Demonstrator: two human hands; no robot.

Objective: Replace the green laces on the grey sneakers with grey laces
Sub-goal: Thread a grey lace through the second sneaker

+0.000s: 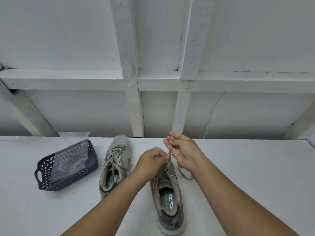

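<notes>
Head view. Right sneaker (167, 198): on white table (247, 176), toe away. Left hand (151, 161) pinches lace (170, 149) at the upper eyelets, likely steadying it; right hand (182, 150) pinches the same lace higher, drawing it taut. Loose lace end trails right of the shoe. Left sneaker (115, 160): laced, just beside. Dark basket (40, 174) with clear bag (71, 154): well left, unobstructing. Lace colour uncertain.

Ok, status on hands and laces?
Both hands pinching the pale lace: left hand low, right hand at its end. Right-side grey sneaker being worked. Nothing in the way.
</notes>
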